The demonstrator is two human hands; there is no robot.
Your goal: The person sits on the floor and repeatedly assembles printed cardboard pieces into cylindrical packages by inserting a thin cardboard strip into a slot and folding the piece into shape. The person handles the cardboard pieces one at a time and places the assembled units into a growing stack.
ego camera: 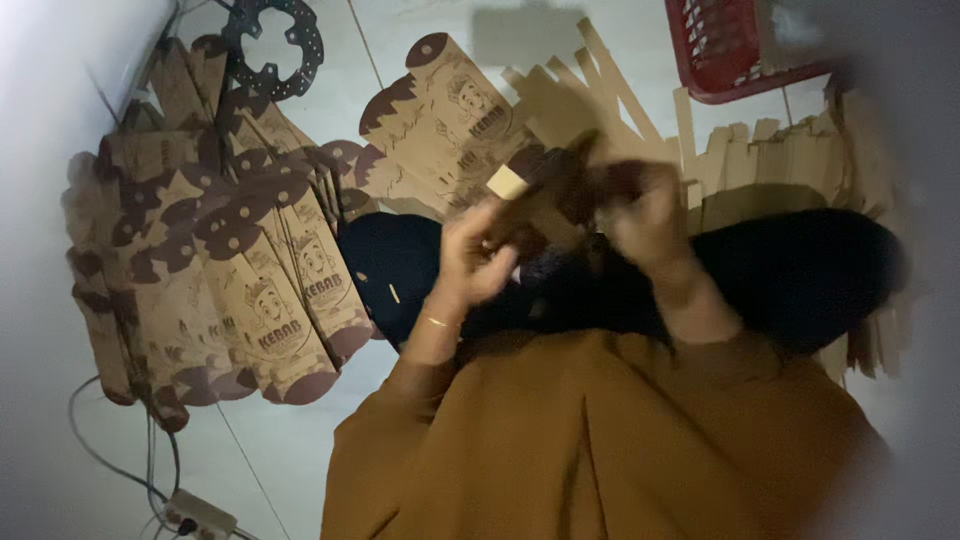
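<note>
Left hand (480, 255) and right hand (645, 215) grip a brown cardboard sleeve (545, 180); red basket (725, 50) contents unclear

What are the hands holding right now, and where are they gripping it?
Both hands, left hand and right hand, hold a brown cardboard sleeve between them, one at each end; the exact finger placement is blurred.

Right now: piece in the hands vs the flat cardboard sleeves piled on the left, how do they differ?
The piece in the hands is lifted off the floor, gripped by the left hand and right hand; the flat cardboard sleeves lie on the floor untouched. The held piece is single and motion-blurred; the sleeves are many, fanned out and overlapping. Both are brown printed cardboard with dark rounded ends.
</note>
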